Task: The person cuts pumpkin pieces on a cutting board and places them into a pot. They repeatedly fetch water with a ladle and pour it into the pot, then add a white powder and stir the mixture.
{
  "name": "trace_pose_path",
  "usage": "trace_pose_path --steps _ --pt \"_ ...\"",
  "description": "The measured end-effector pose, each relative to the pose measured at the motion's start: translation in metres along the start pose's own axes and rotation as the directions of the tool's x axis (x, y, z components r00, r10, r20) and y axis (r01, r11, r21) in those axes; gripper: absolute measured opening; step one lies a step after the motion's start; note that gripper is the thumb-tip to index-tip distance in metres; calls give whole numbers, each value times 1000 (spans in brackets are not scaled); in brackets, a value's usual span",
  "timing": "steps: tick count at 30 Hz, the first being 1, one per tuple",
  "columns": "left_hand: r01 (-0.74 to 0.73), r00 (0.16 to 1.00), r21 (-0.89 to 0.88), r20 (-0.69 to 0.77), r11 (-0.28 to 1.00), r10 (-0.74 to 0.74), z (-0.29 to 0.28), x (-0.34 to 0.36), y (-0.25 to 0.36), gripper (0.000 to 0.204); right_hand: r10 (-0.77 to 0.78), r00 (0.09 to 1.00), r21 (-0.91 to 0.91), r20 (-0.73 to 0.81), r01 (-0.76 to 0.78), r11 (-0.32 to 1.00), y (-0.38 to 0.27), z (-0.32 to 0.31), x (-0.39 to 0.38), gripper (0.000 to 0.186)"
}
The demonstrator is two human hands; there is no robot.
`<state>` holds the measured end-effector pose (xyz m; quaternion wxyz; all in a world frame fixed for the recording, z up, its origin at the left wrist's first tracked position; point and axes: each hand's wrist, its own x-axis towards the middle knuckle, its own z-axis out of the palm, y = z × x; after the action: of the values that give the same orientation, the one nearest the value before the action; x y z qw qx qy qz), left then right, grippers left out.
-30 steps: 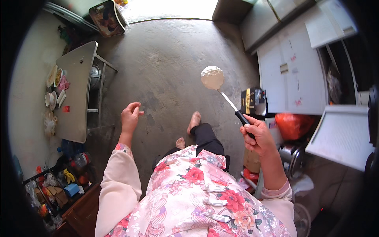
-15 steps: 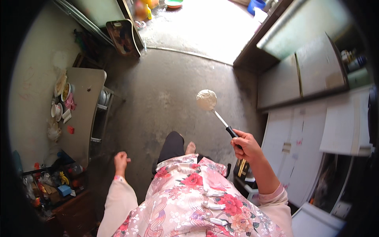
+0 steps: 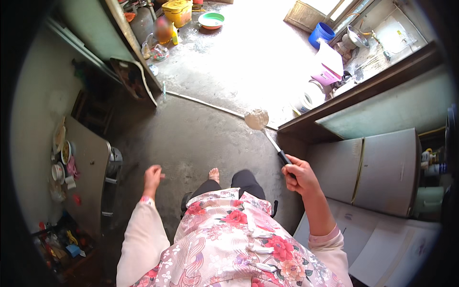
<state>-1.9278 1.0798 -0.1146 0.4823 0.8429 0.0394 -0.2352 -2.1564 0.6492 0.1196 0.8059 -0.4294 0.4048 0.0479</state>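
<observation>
My right hand (image 3: 302, 177) is wrapped round the black handle of a ladle (image 3: 273, 143), held out in front of me. Its round bowl points away and is heaped with a pale, flour-like powder (image 3: 256, 119). My left hand (image 3: 153, 180) hangs in the air at my left side, fingers loosely curled in, with nothing seen in them. It touches nothing.
A doorway with a raised sill (image 3: 205, 103) lies ahead. Beyond it are a green basin (image 3: 211, 20), a yellow bucket (image 3: 178, 13), a blue bucket (image 3: 321, 34) and a pink container (image 3: 328, 67). A table (image 3: 86, 158) stands left, a grey cabinet (image 3: 387, 167) right.
I have come closer to the doorway, and more of the bright area beyond shows. The other foot is now forward. The ladle stays held out in my right hand, still loaded.
</observation>
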Motion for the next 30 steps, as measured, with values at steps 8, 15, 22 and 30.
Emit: trace_pose_path --steps 8,15,22,30 --pt "-355 927 -83 96 931 362 181 220 309 17 22 999 -76 40 -18 997 -220 -34 187 35" --pt "88 994 -103 75 991 -80 248 305 321 13 82 991 -67 107 -75 995 -398 -68 348 44" --pt "437 891 -118 -79 892 -447 300 377 359 15 109 988 -108 113 -97 989 -566 -97 514 43" --pt "336 939 -224 1 915 -344 394 632 499 15 109 991 -118 75 -100 988 -750 -108 675 44"
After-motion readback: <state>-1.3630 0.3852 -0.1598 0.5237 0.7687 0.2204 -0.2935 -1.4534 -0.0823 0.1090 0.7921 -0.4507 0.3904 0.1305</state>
